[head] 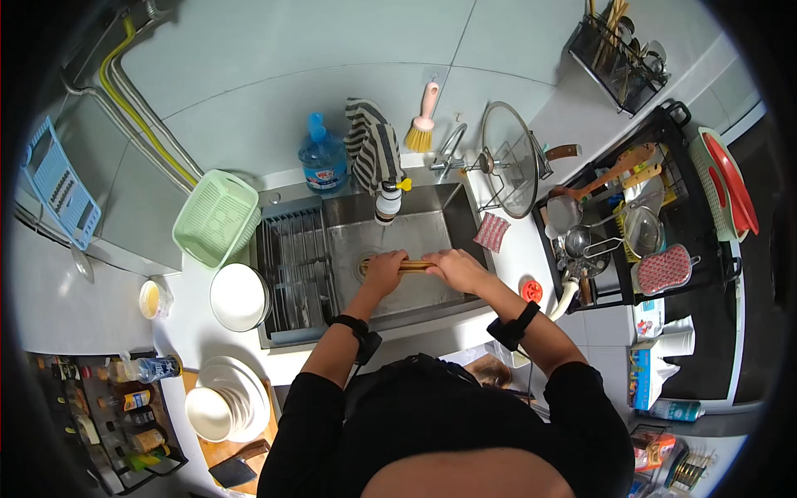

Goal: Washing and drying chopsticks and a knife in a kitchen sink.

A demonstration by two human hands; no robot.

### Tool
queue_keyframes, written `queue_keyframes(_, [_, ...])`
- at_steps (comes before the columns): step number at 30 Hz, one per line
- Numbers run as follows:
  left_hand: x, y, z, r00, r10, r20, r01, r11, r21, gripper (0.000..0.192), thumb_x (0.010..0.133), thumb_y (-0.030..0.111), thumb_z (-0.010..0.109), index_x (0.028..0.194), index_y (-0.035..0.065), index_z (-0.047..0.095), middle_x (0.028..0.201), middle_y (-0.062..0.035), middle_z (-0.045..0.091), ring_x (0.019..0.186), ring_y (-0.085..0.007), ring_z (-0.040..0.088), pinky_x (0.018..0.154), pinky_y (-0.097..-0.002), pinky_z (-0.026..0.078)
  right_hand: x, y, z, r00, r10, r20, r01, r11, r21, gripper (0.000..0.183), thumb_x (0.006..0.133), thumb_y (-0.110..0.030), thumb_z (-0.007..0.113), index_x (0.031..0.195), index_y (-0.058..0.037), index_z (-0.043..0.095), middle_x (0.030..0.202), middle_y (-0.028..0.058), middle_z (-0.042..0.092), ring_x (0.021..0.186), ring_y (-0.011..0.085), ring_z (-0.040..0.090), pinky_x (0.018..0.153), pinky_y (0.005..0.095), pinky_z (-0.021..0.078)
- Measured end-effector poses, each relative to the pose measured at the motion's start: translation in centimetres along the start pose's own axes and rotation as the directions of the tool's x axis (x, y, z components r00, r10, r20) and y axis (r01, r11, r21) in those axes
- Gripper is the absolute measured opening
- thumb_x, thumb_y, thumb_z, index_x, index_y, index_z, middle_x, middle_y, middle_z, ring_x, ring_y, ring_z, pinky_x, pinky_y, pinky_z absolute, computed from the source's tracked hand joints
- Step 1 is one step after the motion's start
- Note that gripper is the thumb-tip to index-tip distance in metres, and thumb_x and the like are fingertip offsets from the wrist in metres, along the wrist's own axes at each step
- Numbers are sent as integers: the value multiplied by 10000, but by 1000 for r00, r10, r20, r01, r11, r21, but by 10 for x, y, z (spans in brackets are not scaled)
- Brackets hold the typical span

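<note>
My left hand [385,272] and my right hand [459,270] are both closed around a bundle of wooden chopsticks [413,266], held level over the stainless steel sink [426,230]. A short stretch of the chopsticks shows between the hands, and their tips poke out past the left one. How many there are is hard to tell. Just beyond my hands hangs a white faucet head [388,205] with a yellow lever. A thin stream of water seems to fall from it. Below my left hand, the drain [362,266] is partly hidden.
A drying rack [296,249] fills the sink's left side. Left of it stand a green basket [212,218] and white bowls [236,295]. Behind are a blue bottle [322,162] and striped cloth [373,140]. A red-patterned sponge [492,232] and glass lid [509,159] flank the right. A cleaver [233,471] lies lower left.
</note>
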State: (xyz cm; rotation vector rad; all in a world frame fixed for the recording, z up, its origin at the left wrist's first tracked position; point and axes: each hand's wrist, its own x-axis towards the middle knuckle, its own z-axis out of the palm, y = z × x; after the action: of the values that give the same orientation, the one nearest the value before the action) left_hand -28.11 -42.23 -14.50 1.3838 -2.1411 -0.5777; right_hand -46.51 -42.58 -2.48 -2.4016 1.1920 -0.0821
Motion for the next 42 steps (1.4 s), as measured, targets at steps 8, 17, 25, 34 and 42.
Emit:
queue_keyframes(8, [-6, 17, -16, 998, -37, 52, 46, 986, -162, 171, 693, 154, 629, 838, 91, 564, 775, -104, 598, 682, -279, 574, 626, -367, 439, -6, -22, -14, 993, -63, 97, 91, 944, -318, 348, 805, -286, 512, 1126, -152, 497, 780, 135, 592, 707, 310, 588, 613, 391, 475])
queue_keyframes(17, [-33, -60, -8, 799, -599, 61, 430, 496, -754, 408, 758, 267, 574, 1085, 33, 505, 1047, -124, 549, 990, -256, 510, 839, -360, 400, -13, -17, -46, 998, -47, 46, 60, 936, -347, 306, 831, -295, 467, 1098, -162, 535, 763, 126, 603, 697, 300, 594, 615, 383, 479])
queue_keyframes(25, [-33, -40, -27, 765, -405, 501, 307, -454, -836, 499, 918, 365, 204, 1121, 8, 487, 1122, -164, 519, 1049, -277, 484, 911, -364, 372, -14, -32, -36, 988, -127, 84, 139, 977, -161, 327, 807, -313, 502, 1104, -180, 529, 784, 126, 603, 726, 318, 582, 634, 409, 465])
queue_keyframes(34, [-28, -12, -41, 584, -528, 616, 609, -217, -763, 562, 867, 440, 343, 1296, 79, 299, 1337, -117, 296, 1252, -309, 220, 1009, -485, 157, -24, 22, -17, 993, 104, 58, -72, 910, -409, 246, 826, -239, 458, 980, -63, 536, 756, 151, 606, 665, 320, 596, 565, 395, 475])
queue_keyframes(42, [-52, -62, -22, 556, -601, 575, 604, -184, -776, 598, 835, 387, 454, 1323, 111, 248, 1357, -122, 250, 1261, -345, 167, 1000, -492, 155, -91, 76, 59, 903, 229, 363, -44, 891, -452, 208, 748, -156, 489, 896, -23, 550, 704, 152, 610, 652, 296, 617, 539, 403, 482])
